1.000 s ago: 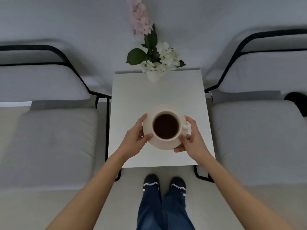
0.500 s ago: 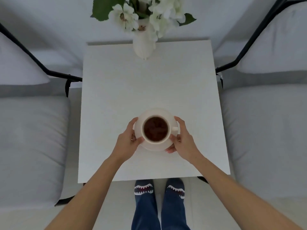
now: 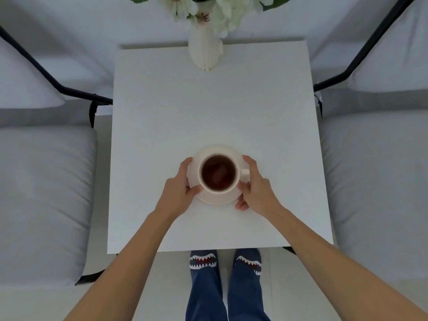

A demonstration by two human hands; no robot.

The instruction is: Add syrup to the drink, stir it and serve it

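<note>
A cream ceramic cup [image 3: 218, 173] of dark drink stands on a matching round saucer [image 3: 216, 198] in the near half of a square white table [image 3: 208, 112]. The left hand [image 3: 178, 192] grips the saucer's left rim, thumb on top; the right hand [image 3: 256, 186] clasps the right rim beside the cup handle. A white vase [image 3: 205, 50] of flowers stands at the far edge
</note>
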